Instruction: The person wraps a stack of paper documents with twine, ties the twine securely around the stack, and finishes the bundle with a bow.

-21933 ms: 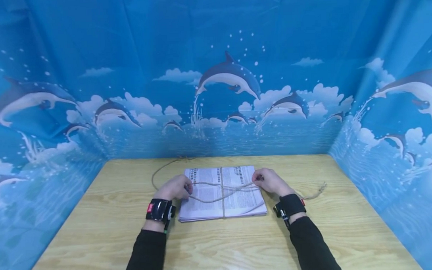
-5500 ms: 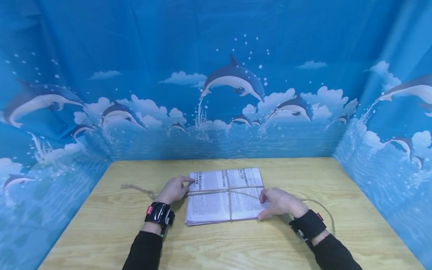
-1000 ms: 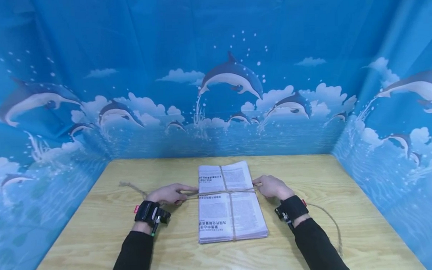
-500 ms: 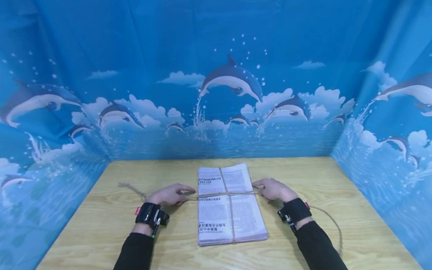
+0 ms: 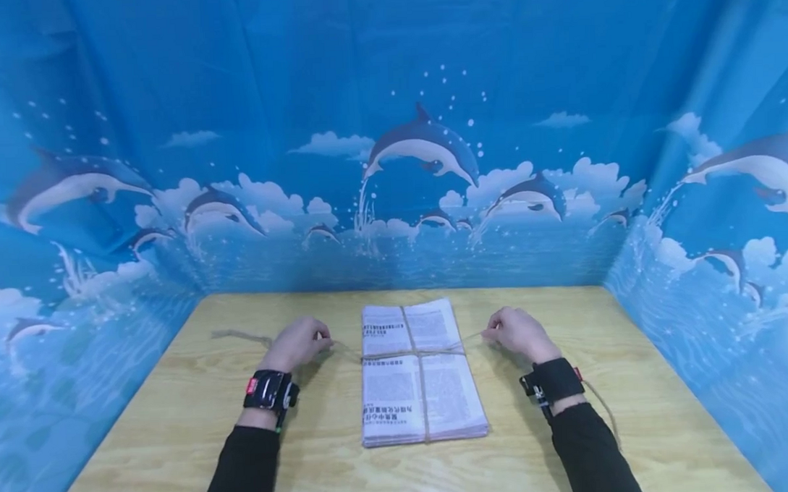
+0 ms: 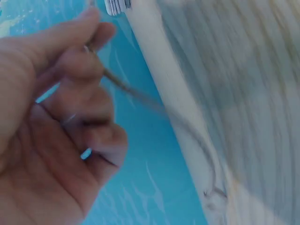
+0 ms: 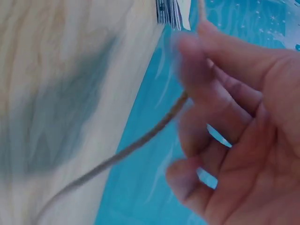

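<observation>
A stack of newspapers [image 5: 392,391] lies on the table with its long side pointing toward me. Thin brown twine [image 5: 423,397] runs lengthwise over it and crosses a second strand near the middle of the top. To the left of the stack, my left hand [image 5: 297,343] pinches one end length of the twine [image 6: 136,93] between thumb and forefinger. My right hand [image 5: 517,333] pinches the other length of twine [image 7: 140,140] to the right. From both hands the strands slope down to the stack's sides, and the loose tails hang past the fingers.
The wooden table [image 5: 350,472] extends around the stack, its back edge meeting a blue dolphin-print curtain [image 5: 394,253]. More of this curtain closes in both sides. A frayed twine tail [image 5: 237,334] lies at the left; another tail [image 5: 604,405] curves beside the right forearm.
Both hands have drawn outward and up from the stack's sides, pulling the twine lengths. Since several seconds ago, the stack has been turned from crosswise to lengthwise.
</observation>
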`<act>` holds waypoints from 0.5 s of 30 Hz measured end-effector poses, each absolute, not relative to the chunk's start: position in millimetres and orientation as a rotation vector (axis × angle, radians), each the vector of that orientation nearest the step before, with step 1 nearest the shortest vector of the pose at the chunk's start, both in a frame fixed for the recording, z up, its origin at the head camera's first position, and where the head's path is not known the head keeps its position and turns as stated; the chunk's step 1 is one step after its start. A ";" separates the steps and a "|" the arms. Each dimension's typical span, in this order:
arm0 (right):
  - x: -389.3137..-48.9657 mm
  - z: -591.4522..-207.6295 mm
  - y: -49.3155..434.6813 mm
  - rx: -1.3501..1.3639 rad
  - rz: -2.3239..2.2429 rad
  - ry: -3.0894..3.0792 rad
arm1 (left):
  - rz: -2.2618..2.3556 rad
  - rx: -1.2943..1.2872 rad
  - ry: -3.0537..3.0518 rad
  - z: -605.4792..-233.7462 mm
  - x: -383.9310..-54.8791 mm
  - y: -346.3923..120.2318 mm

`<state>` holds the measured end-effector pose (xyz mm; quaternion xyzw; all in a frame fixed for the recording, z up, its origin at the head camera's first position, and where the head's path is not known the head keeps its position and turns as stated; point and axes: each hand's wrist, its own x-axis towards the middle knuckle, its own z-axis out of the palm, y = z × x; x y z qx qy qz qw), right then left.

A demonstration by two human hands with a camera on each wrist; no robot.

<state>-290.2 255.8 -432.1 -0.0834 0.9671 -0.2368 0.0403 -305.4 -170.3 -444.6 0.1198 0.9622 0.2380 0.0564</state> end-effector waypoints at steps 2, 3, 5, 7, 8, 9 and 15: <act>-292.9 -431.5 253.0 -0.268 -0.799 2.994 | 0.727 0.418 2.952 -442.3 -307.2 -165.3; -294.2 -431.4 250.7 -0.289 -0.859 3.009 | 0.726 0.435 2.968 -441.5 -308.0 -162.7; -296.4 -431.5 244.8 -0.330 -0.988 3.056 | 0.727 0.450 2.996 -440.2 -308.9 -157.6; -297.1 -429.7 236.2 -0.342 -1.129 3.094 | 0.740 0.442 3.028 -439.2 -308.8 -152.3; -296.8 -427.8 231.6 -0.337 -1.215 3.092 | 0.764 0.431 3.034 -438.7 -308.9 -149.9; -296.7 -426.3 227.3 -0.326 -1.291 3.095 | 0.795 0.422 3.046 -438.3 -309.0 -147.6; -300.7 -420.8 206.8 -0.294 -1.781 2.913 | 1.041 0.385 3.098 -433.6 -308.5 -137.1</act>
